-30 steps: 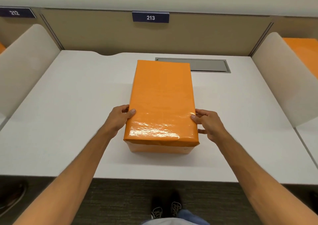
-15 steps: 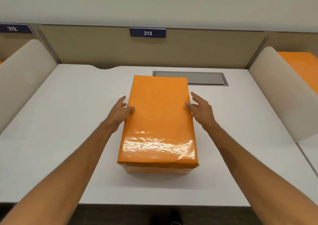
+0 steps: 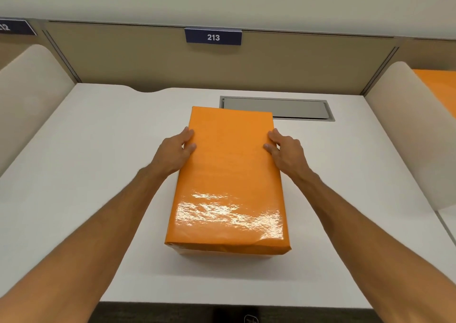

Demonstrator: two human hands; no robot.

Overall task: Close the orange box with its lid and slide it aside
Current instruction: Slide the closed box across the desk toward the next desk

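Observation:
An orange box (image 3: 229, 182) with a glossy orange lid on top stands lengthwise in the middle of the white desk (image 3: 81, 174). The lid covers it fully; a thin strip of the paler base shows under the near edge. My left hand (image 3: 176, 151) presses against the box's left side near its far end, fingers on the lid's edge. My right hand (image 3: 285, 149) presses the right side at the same depth. Both hands clasp the box between them.
A grey recessed cable hatch (image 3: 278, 107) lies in the desk just behind the box. Beige curved dividers (image 3: 32, 95) (image 3: 407, 125) wall off both sides, and a tan back panel carries a sign 213 (image 3: 213, 37). An orange surface (image 3: 439, 85) shows beyond the right divider.
Both hands slid from the box's near corners along its sides toward the far end. The view tilted up, so the box sits lower in the frame.

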